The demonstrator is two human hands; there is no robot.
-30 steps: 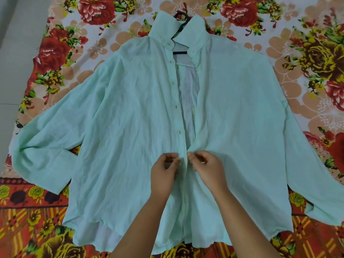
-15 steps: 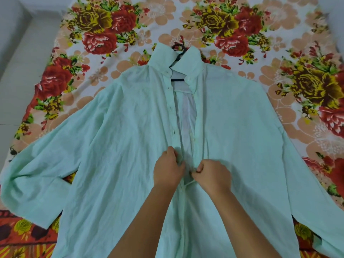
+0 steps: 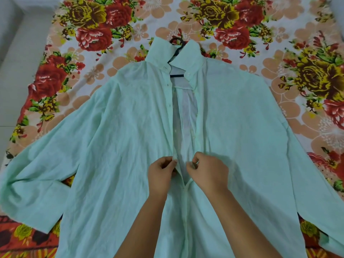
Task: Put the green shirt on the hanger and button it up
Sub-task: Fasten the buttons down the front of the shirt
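The pale green shirt (image 3: 121,136) lies flat on its back with sleeves spread, filling most of the head view. A black hanger (image 3: 176,75) sits inside the collar, its hook poking out above. The front is closed below my hands and gapes open from there up to the collar. My left hand (image 3: 161,174) pinches the left placket edge at mid-chest. My right hand (image 3: 206,172) pinches the right placket edge just across the gap. Small dark buttons run up the left placket above my hands.
A floral bedsheet (image 3: 279,43) with red and yellow roses lies under the shirt. A pale grey floor (image 3: 16,53) runs along the left edge of the sheet.
Both hands have moved up the placket from the lower front to mid-chest, and the section below them is now closed. The view has tilted farther up the bed.
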